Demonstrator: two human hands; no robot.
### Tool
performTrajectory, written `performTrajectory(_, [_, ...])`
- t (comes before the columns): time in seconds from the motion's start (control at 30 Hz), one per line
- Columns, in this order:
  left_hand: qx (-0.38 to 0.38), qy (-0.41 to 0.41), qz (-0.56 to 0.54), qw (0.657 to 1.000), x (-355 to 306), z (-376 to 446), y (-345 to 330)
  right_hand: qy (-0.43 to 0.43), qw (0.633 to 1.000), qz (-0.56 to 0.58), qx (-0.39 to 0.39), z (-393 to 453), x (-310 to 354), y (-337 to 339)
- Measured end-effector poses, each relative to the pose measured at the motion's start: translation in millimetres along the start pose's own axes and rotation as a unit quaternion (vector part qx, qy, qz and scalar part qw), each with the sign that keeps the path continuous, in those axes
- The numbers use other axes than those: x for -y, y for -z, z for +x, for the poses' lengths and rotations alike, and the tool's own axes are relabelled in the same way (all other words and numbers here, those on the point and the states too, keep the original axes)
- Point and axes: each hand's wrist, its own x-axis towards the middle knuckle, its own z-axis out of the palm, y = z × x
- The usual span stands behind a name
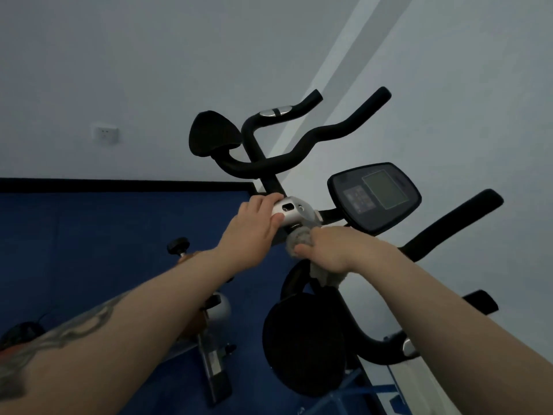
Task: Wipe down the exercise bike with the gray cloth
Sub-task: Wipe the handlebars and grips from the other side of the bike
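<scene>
The console (374, 196) sits right of the handlebar clamp (291, 211) — wall socket (105, 134) far left, apparently behind.

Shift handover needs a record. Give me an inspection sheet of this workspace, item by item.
Surface: blue floor mat beneath the bike.
Job's things: gray cloth bunched at the silver clamp under the black handlebars; console screen blank.
Clutter: a dark object on the floor at lower left, unclear.
Grippers: left hand grips the clamp; right hand grips the cloth.
Cables: nothing seen.
Surroundings: pale wall, wall socket.
</scene>
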Motion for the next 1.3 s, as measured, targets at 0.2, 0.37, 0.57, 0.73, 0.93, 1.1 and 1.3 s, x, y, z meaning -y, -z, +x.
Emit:
performTrajectory(0.2, [-0.011,-0.007,0.013,1.0,-1,0,-2,-0.013,0.986,-0.075,-0.148,6,15,-16])
performTrajectory(0.37, [-0.016,-0.009,0.007,1.0,0,-1,-3,0.004,0.984,-0.127,-0.128,-6,7,-21])
performTrajectory(0.57, [-0.02,-0.007,0.003,1.0,-2,-2,-2,-0.041,0.999,-0.002,0.002,5,17,7])
performTrajectory(0.73, [-0.014,-0.006,0.0,1.0,-1,-1,0,-0.024,0.993,-0.109,-0.022,-5,11,-5])
performTrajectory(0.93, [-0.017,-0.005,0.002,1.0,-3,-2,-1,-0.018,0.989,-0.095,-0.108,0,20,-11])
performTrajectory(1.1, [-0.013,-0.009,-0.002,1.0,-2,-1,0,-0.038,0.986,-0.145,-0.071,-8,16,-13])
performTrajectory(1.3, [-0.021,-0.011,0.007,1.0,-2,-2,-2,-0.056,0.998,0.016,-0.004,4,18,6])
